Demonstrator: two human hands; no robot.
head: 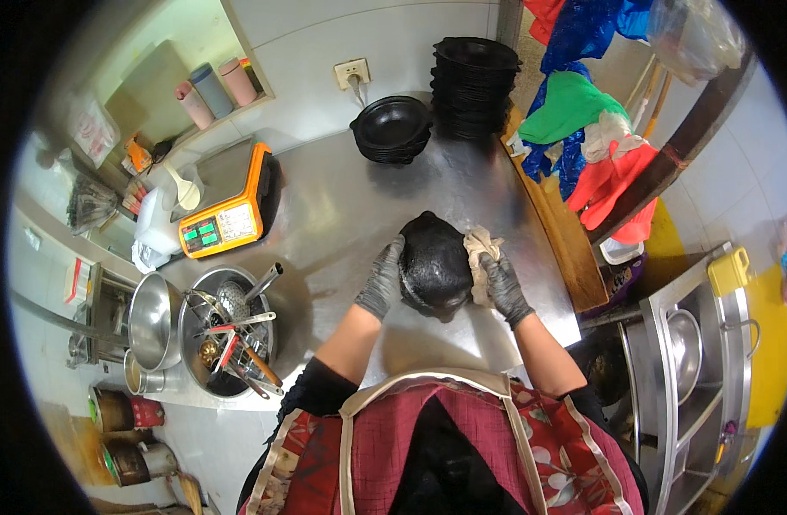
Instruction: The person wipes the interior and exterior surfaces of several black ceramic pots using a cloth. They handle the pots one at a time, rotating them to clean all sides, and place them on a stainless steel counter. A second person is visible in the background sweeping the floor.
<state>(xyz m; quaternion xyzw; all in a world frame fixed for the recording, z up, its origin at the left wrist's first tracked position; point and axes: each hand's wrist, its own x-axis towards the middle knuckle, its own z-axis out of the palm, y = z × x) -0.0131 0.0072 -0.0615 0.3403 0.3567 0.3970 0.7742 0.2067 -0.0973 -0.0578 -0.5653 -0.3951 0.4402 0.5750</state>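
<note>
My left hand [382, 278], in a dark glove, grips the left edge of a black bowl [434, 264] with small side lugs. The bowl is held above the steel table [329, 193], its dark rounded side facing up. At its right edge my right hand [504, 286], gloved too, is closed on a crumpled beige cloth [482, 257] that touches the bowl. Farther back on the table stand a short stack of black bowls [392, 129] and a tall stack of similar black bowls [474, 84].
An orange digital scale [229, 225] stands at the left, behind a steel basin [272, 347] of ladles and strainers. A metal bowl [154, 322] leans beside it. A wooden board [561, 244] edges the table's right side; gloves [615, 187] hang beyond. Steel sinks [696, 393] lie at right.
</note>
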